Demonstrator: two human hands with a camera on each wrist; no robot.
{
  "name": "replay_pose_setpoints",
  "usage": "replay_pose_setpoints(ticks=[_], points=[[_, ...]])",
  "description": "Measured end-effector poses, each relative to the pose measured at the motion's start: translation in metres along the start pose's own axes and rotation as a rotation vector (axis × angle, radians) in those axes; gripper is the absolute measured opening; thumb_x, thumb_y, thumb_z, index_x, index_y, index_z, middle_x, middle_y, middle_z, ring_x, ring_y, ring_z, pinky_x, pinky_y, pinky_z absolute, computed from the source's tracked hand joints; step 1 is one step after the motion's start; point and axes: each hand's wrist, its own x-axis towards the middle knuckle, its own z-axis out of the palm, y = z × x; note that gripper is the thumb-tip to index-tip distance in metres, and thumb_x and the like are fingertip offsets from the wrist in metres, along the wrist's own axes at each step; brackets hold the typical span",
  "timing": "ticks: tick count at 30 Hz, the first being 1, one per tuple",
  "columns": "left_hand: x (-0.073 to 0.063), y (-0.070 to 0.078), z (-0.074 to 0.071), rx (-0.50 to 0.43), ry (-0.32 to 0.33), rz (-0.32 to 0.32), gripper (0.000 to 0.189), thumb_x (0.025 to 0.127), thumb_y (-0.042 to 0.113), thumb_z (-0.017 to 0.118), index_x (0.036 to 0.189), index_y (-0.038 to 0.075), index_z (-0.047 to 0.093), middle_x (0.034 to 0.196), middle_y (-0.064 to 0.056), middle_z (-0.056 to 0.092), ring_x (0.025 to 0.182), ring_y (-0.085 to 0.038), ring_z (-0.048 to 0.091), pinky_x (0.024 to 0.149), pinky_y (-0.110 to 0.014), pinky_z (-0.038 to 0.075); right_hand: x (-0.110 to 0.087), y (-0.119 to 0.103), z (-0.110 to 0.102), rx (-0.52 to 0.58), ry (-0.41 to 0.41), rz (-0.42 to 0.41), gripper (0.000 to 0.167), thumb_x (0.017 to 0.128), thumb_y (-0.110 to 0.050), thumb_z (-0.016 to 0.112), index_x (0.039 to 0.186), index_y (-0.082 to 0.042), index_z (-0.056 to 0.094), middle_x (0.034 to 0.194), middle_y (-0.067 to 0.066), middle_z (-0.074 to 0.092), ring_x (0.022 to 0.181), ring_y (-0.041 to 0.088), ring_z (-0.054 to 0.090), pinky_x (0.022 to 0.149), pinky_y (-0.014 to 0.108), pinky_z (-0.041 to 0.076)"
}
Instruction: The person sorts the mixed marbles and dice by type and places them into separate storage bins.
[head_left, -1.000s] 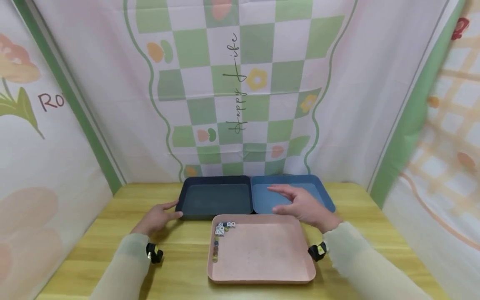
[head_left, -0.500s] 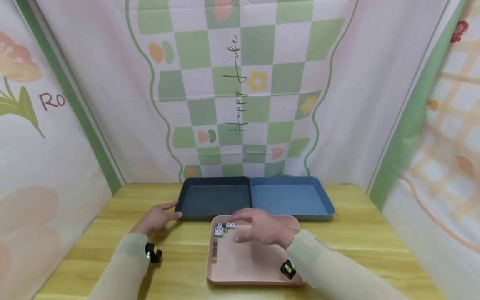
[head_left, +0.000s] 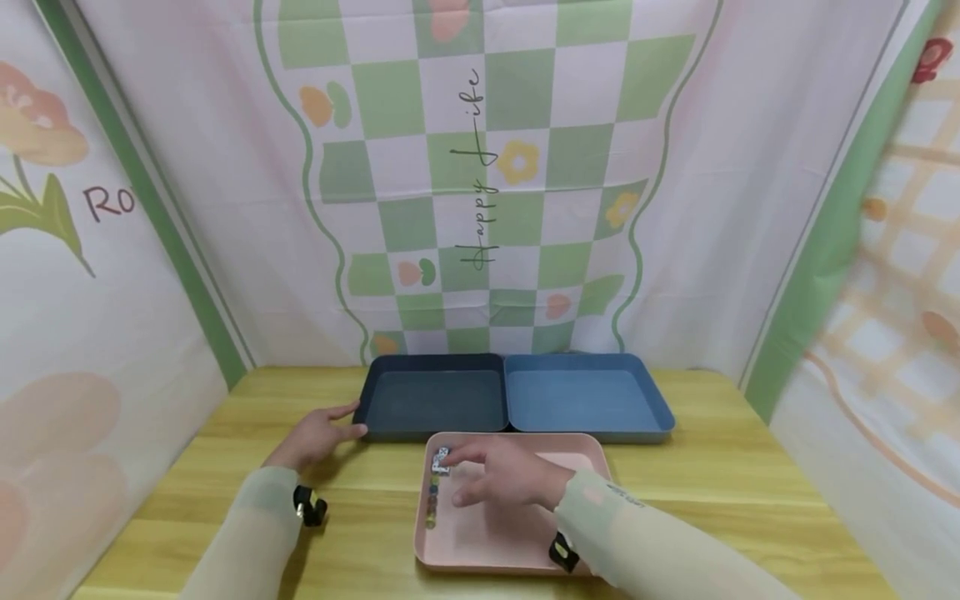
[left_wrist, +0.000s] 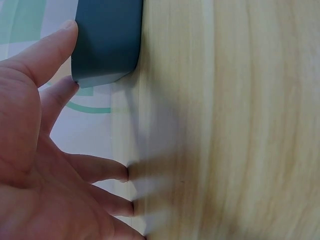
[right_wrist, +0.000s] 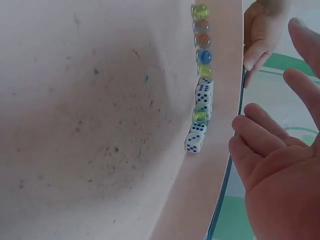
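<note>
My left hand (head_left: 317, 437) touches the left front corner of a dark tray (head_left: 431, 404). In the left wrist view its thumb (left_wrist: 52, 50) and forefinger meet the corner, and the other fingers spread to the wooden table. My right hand (head_left: 513, 473) hovers over a pink tray (head_left: 487, 537), fingers apart and holding nothing. Several white dice (right_wrist: 194, 142) with dark dots lie along that tray's wall, near the far left corner. Several glass marbles (right_wrist: 204, 56), yellow-green, blue and orange, line up beside them; one yellow-green marble sits against the dice. My right fingers hide part of this cluster in the head view.
A blue tray (head_left: 588, 400) stands against the dark one's right side, behind the pink tray. The yellow wooden table (head_left: 720, 483) carries all three. Printed cloth (head_left: 517, 158) hangs behind and on both sides.
My right hand has moved left and toward me, from above the blue tray to over the pink tray, close to the dice. My left hand has stayed at the dark tray's corner.
</note>
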Motion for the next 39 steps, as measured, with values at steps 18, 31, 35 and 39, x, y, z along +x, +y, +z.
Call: replay_pose_setpoints(ticks=[18,31,35,39], points=[[-0.004,0.001,-0.001,-0.025,-0.012,-0.026,0.067,0.094,0.046,0.067,0.153,0.022,0.043,0.154,-0.022,0.034,0.14,-0.049,0.025,0.11,-0.066,0.017,0.013,0.01,0.024,-0.352,-0.082,-0.145,0.039,0.086,-0.036,0.079,0.124,-0.028,0.072,0.141,-0.005,0.055,0.137,0.015,0.041,0.108,0.03,0.037],[-0.003,0.001,0.002,-0.026,0.002,-0.018,0.066,0.095,0.045,0.067,0.152,0.021,0.045,0.154,-0.023,0.035,0.14,-0.05,0.025,0.109,-0.067,0.017,0.016,0.014,0.031,-0.468,-0.045,-0.273,0.037,0.088,-0.042,0.076,0.125,-0.033,0.071,0.148,-0.001,0.049,0.142,0.018,0.035,0.112,0.032,0.033],[-0.004,0.001,0.002,-0.031,0.006,-0.012,0.066,0.095,0.044,0.067,0.152,0.02,0.044,0.153,-0.023,0.036,0.139,-0.05,0.027,0.109,-0.067,0.018,0.018,0.013,0.031,-0.438,-0.052,-0.302,0.036,0.087,-0.041,0.077,0.122,-0.033,0.073,0.149,0.002,0.047,0.142,0.019,0.034,0.111,0.032,0.033],[-0.002,-0.001,0.002,-0.032,0.007,-0.013,0.066,0.095,0.044,0.067,0.152,0.021,0.044,0.153,-0.023,0.036,0.139,-0.05,0.027,0.109,-0.067,0.018,0.02,0.01,0.032,-0.424,-0.083,-0.304,0.037,0.086,-0.042,0.078,0.121,-0.033,0.073,0.152,0.007,0.043,0.143,0.018,0.033,0.111,0.033,0.033]])
